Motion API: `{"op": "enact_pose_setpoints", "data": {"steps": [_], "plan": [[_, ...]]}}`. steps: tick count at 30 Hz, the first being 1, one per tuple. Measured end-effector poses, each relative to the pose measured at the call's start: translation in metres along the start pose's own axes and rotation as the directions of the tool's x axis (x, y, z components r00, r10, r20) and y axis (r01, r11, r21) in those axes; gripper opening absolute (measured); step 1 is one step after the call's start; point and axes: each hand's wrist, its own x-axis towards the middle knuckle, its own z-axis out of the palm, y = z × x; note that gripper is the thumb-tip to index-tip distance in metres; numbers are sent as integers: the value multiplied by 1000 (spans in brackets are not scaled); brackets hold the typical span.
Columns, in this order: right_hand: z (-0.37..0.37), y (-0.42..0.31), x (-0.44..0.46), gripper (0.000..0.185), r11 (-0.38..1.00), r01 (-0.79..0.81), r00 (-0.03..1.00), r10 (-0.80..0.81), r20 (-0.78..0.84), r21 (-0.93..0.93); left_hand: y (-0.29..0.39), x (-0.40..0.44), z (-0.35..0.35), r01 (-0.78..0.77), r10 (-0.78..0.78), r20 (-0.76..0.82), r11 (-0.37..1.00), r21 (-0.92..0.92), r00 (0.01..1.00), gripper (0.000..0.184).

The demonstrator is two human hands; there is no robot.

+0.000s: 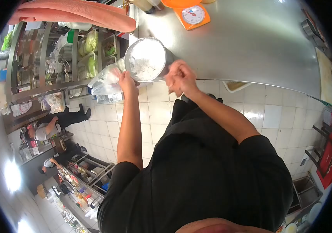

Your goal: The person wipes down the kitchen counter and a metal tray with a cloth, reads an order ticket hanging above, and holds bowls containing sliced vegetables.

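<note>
A round metal pot [146, 58] holding white powder [144, 70] stands at the front left edge of the steel counter. My left hand [128, 82] is closed at the pot's near left side, gripping a clear plastic bag [107, 79] that hangs to the left over the counter's edge. Just right of the pot is my right hand [182, 78], raised, its fingers curled together and slightly blurred. What those fingers hold, if anything, cannot be made out.
An orange kitchen scale [193, 16] sits on the steel counter [243, 42]. Shelves with tubs of leafy vegetables [90, 44] are at left. A white tray [235, 86] shows below the counter edge. Two people [43, 131] are farther off at left.
</note>
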Motion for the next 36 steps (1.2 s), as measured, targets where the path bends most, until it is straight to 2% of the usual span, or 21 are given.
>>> {"op": "enact_pose_setpoints", "data": {"steps": [2,7,8,11,14,15,16,17,18,19,20,21,22,24,25,26,29,30,33,34,36], "plan": [[1,-16,18,18,1000,27,996,-26,-87,14,-8,13,-9,-15,16,57,1000,-21,998,14],[13,26,47,18,952,114,968,-171,-186,-284,-5,4,0,-109,109,27,994,-6,994,22],[8,20,44,13,863,-180,949,25,-315,-472,-7,4,-1,-110,110,31,994,-9,993,24],[-17,41,51,11,950,-239,958,198,-206,-200,-14,4,-8,-83,84,63,996,-17,995,29],[17,24,47,13,899,3,985,-79,-154,-439,-20,5,-10,-57,59,27,997,-60,998,31],[4,45,50,12,990,-37,993,21,-119,-137,-23,2,-11,-52,52,6,996,-77,999,31],[-22,82,60,11,980,-86,994,97,-57,178,-22,-5,-11,-44,43,-10,995,-87,999,29],[-17,76,59,8,836,-168,973,225,-48,522,-17,-9,-6,-47,45,-19,994,-103,999,28],[-11,68,59,8,573,-181,937,349,-38,799,-14,-12,-1,-47,44,-28,992,-118,999,27],[7,57,45,10,874,-132,963,225,-148,467,-14,-14,2,-44,42,-20,988,-151,999,26],[26,52,31,14,997,-62,979,69,-191,41,-17,-16,4,-38,36,-18,982,-183,999,24],[36,55,23,19,919,17,982,-89,-164,-393,-19,-18,3,-29,26,-15,977,-212,1000,23],[42,59,18,29,635,14,945,-260,-197,-772,-18,-19,0,14,3,83,979,-204,997,22],[30,73,27,29,862,-136,945,-36,-326,-489,-17,-26,6,27,-14,61,974,-224,998,21],[26,74,32,28,925,-205,932,85,-351,-320,-15,-30,12,29,-17,51,971,-238,999,21],[18,75,30,32,926,-247,930,144,-338,-286,-15,-30,13,41,-32,42,967,-253,999,20],[43,74,18,33,897,-234,946,121,-302,-374,-12,-41,19,17,-10,24,958,-287,1000,22],[44,84,17,31,922,-251,932,148,-331,-295,-17,-41,20,25,-22,11,954,-298,1000,23],[34,83,20,29,775,-323,883,41,-467,-543,-18,-39,27,37,-43,-11,950,-310,999,24],[36,72,20,30,830,-377,858,147,-491,-411,-18,-40,26,48,-56,-18,951,-305,998,24],[40,76,20,32,865,-308,894,121,-431,-396,-18,-38,24,92,-109,-46,954,-286,993,24]]}}
